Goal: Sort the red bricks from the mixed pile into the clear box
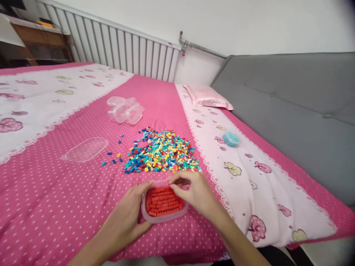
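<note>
A small clear plastic tub (163,218) filled with red bricks sits on the pink dotted bedspread near the front edge. My left hand (126,218) cups its left side, thumb resting on the rim. My right hand (195,194) hovers over the tub's far right corner with the fingers pinched together; what they pinch is too small to make out. Just beyond the tub lies a heap of mixed coloured bricks (162,151).
A clear lid (85,149) lies to the left, with a few loose blue bricks (112,159) beside it. Empty clear tubs (126,111) sit farther back. A tub of light blue bricks (231,139) rests at the right. A grey sofa back (291,111) borders the bed.
</note>
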Action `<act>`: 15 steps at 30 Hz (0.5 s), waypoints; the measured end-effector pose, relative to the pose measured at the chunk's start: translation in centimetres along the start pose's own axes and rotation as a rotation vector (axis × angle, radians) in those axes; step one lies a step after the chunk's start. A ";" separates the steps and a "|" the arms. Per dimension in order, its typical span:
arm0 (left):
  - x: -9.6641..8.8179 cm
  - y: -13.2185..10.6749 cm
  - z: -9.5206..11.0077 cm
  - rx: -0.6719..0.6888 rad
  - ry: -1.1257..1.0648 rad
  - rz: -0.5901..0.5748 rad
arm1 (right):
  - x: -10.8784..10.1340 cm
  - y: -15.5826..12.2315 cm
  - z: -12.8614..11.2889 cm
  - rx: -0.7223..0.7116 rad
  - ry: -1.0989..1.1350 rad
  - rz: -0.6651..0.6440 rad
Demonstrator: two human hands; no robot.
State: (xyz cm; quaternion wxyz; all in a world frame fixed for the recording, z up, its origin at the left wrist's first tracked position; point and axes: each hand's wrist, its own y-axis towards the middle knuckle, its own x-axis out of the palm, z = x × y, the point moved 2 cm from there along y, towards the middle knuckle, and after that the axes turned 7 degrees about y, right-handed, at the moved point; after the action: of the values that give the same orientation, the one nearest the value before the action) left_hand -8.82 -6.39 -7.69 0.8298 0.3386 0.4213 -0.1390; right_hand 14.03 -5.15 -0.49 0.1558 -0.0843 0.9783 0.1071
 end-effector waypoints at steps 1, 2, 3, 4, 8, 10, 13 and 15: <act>-0.1 0.0 0.1 0.002 0.003 -0.002 | 0.1 -0.1 0.1 0.015 0.010 -0.001; -0.1 0.0 0.2 0.004 0.004 -0.007 | 0.1 -0.3 0.1 0.015 0.009 0.004; -0.2 0.0 0.3 0.004 0.002 -0.014 | 0.1 -0.4 0.1 -0.001 -0.011 0.011; -0.2 0.0 0.4 0.001 -0.005 -0.024 | 0.1 -0.6 0.0 -0.027 -0.047 0.016; -0.3 0.0 0.8 -0.014 -0.034 -0.049 | 0.5 -1.1 -0.8 -0.083 -0.293 0.014; -0.3 0.0 1.0 -0.012 -0.045 -0.050 | 0.9 -1.3 -1.2 -0.051 -0.459 0.038; -0.3 0.0 1.2 -0.010 -0.067 -0.056 | 1.7 -1.5 -1.6 -0.007 -0.719 0.113; -0.4 0.1 1.3 -0.013 -0.086 -0.063 | 2.1 -1.6 -1.8 -0.002 -0.824 0.142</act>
State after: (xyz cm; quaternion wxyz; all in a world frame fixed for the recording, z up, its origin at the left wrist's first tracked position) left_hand -8.19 -7.22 -6.82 0.8446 0.3134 0.3966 -0.1765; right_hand 11.86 -7.36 0.24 0.5263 0.0331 0.8375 0.1435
